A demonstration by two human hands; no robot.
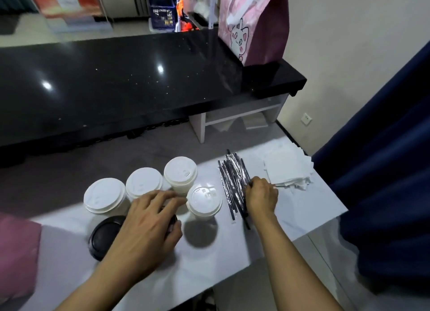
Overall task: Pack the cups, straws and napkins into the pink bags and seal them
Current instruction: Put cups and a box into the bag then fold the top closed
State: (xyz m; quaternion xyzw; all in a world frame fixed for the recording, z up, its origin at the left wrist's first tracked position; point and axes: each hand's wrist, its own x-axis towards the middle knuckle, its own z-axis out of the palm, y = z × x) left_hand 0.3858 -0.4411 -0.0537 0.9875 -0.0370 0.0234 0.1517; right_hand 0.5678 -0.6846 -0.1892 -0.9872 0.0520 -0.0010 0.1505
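Four white-lidded cups (181,174), one black lid (105,235), one pink bag (254,24), two hands (149,220).

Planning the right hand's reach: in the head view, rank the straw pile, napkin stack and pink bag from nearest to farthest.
From the right hand:
1. Straw pile, under its fingers.
2. Napkin stack, just beyond, toward the table's right edge.
3. Pink bag, far off on the black counter.
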